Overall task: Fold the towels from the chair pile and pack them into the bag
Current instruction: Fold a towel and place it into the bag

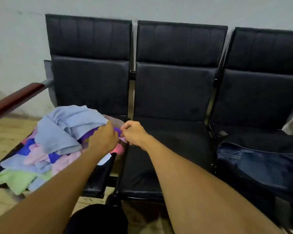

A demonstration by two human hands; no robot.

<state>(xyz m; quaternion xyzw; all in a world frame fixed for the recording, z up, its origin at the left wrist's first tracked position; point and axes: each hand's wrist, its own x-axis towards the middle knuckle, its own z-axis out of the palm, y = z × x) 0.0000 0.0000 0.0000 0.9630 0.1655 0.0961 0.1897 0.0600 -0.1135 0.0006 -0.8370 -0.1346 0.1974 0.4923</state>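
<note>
Terry cloth, soft and limp — the towels [57, 142] lie heaped on the left seat [98, 181] of a black bench, pale blue on top, pink, purple and green beneath. Both hands work at the heap's right edge: the left hand [104, 139] has its fingers curled into a purple towel [116, 130], and the right hand [134, 132] pinches the same cloth's edge just beside it. Light and floppy, it probably handles best by two corners, lifted clear so it hangs flat. A dark blue bag [260, 164] waits unzipped on the right seat, well apart — the middle seat [167, 149] could serve for folding.
</note>
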